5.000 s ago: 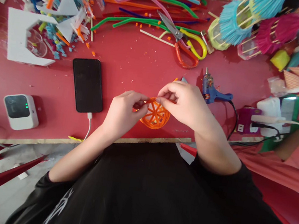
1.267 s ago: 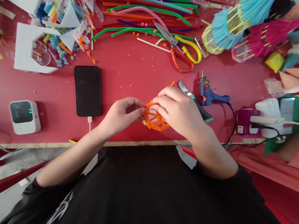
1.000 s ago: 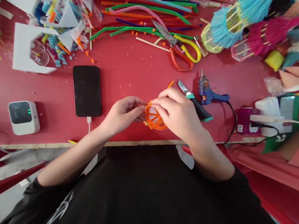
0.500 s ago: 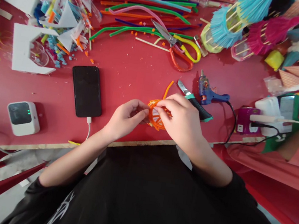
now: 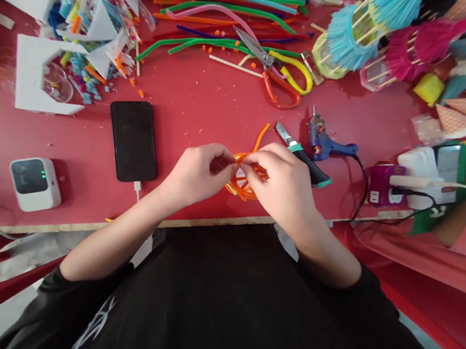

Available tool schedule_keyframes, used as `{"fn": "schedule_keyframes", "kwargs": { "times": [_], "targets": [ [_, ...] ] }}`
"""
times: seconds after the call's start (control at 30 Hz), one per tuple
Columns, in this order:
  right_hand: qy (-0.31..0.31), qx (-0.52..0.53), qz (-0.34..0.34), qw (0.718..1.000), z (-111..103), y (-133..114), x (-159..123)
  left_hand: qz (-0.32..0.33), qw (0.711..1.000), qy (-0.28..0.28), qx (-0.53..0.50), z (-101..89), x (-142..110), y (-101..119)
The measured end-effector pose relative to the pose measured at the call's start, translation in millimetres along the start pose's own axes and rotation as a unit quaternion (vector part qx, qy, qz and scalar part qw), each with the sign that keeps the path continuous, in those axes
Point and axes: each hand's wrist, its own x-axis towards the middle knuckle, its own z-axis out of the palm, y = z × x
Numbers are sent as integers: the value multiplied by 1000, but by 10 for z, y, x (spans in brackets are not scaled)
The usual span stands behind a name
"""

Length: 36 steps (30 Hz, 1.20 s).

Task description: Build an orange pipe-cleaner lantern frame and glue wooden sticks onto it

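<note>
Both my hands meet over a small orange wire-like wheel frame [image 5: 240, 186] near the front edge of the red table [image 5: 208, 106]. My left hand [image 5: 196, 172] pinches its left rim with curled fingers. My right hand [image 5: 284, 185] pinches the top of the frame, where a loose orange strand [image 5: 260, 135] sticks up and away from me. Much of the frame is hidden under my fingers.
A black phone [image 5: 134, 139] on a cable lies left of my hands, a small white device [image 5: 34, 184] further left. A knife [image 5: 301, 154], a blue glue gun [image 5: 325, 141] and scissors [image 5: 281, 71] lie beyond. Coloured pipe cleaners [image 5: 223, 4], paper scraps [image 5: 85, 18], tasselled crafts [image 5: 369, 26] crowd the back.
The orange frame has been turned in my hands, and a loose orange strand now stands up behind it. My fingers have closed together over its top.
</note>
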Motion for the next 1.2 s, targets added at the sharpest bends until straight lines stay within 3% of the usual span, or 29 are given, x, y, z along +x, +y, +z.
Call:
{"fn": "schedule_keyframes", "kwargs": {
  "times": [0.57,0.77,1.2],
  "targets": [
    [-25,-28,2,999,-106,53,87,3,999,0,46,2,89,101],
    [-45,-30,6,999,-103,34,110,0,1000,9,14,-18,148,79],
    [8,-89,-27,996,37,42,36,-37,996,-19,78,-54,156,201]
  ]
}}
